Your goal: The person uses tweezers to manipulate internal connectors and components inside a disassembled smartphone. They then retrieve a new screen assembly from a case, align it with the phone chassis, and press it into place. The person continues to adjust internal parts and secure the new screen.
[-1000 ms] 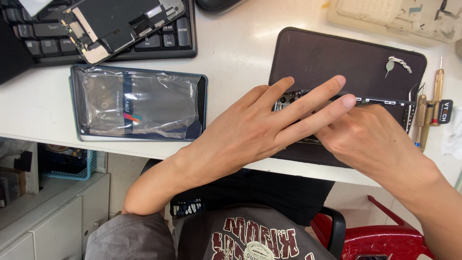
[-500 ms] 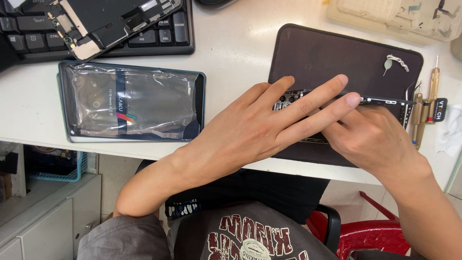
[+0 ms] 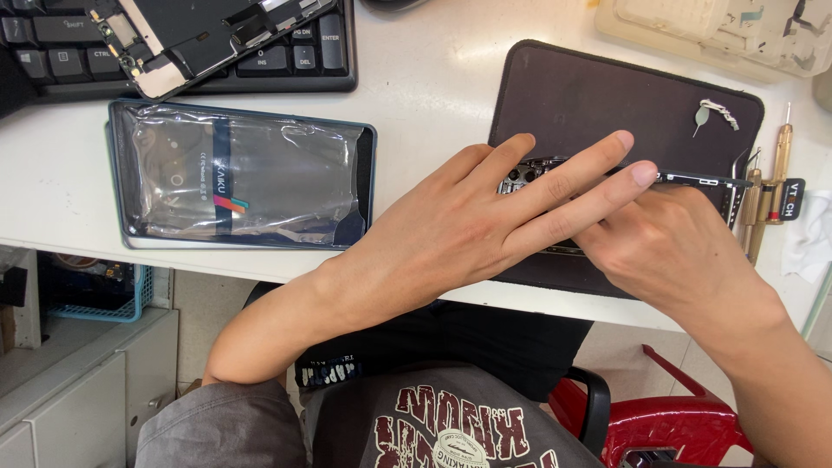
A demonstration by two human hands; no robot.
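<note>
An opened phone [image 3: 527,173] with its insides showing lies on a dark work mat [image 3: 607,95]. My left hand [image 3: 468,225] rests flat across it, fingers stretched to the right and pressing on it. My right hand [image 3: 685,251] sits curled at the phone's right lower side, with its fingertips hidden under my left fingers. A thin dark edge of the phone [image 3: 702,179] sticks out to the right of both hands.
A plastic-wrapped tablet [image 3: 243,178] lies left on the white table [image 3: 433,78]. Behind it, a black keyboard [image 3: 295,61] carries a detached screen panel [image 3: 191,26]. A pin tool [image 3: 715,113] lies on the mat, screwdrivers [image 3: 767,195] beside it, a beige tray [image 3: 711,30] behind.
Both hands stay in place on the phone. Only the view has shifted a little.
</note>
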